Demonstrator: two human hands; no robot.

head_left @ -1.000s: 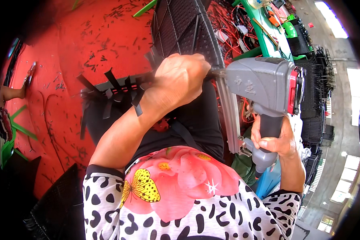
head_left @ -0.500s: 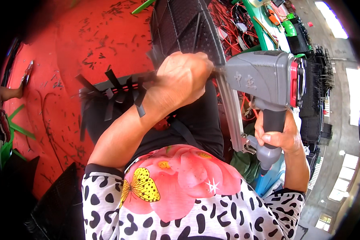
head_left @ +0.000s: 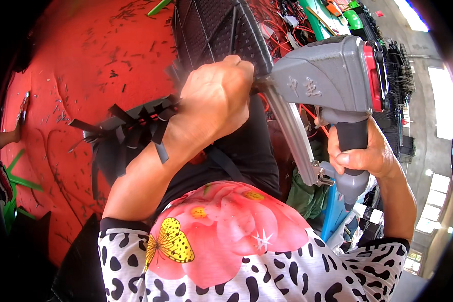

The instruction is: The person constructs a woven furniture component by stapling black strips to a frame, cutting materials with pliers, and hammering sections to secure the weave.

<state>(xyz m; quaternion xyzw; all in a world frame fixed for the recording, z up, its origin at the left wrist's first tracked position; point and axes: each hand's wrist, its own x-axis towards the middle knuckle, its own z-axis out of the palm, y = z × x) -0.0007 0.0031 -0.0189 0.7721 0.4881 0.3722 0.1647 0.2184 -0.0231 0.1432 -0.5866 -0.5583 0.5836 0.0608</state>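
A black woven panel [head_left: 224, 43] with a curved edge stands in front of me, and a strip-covered bar with loose black strips [head_left: 131, 121] runs out to the left over my dark trousers. My left hand [head_left: 216, 93] is closed in a fist where the two meet, gripping the woven panel; its fingertips are hidden. My right hand [head_left: 360, 151] wraps round the black grip of a grey nail gun or stapler [head_left: 322, 75], with a red band at its rear and a long metal magazine [head_left: 294, 133]. The gun's nose is close to the panel's edge, right beside my left fist.
Short black offcuts lie over the red floor [head_left: 85, 65]. Red cords and wires [head_left: 277, 30] tangle behind the gun. A green-edged table [head_left: 319, 22] with tools stands at the far right, near stacked black woven pieces [head_left: 397, 80]. Another person's foot [head_left: 10, 138] shows at the left.
The view has shifted, so panel and floor sit further left. The gun's grip has swung slightly to the right and its nose stays by the panel edge. Both hands keep their hold.
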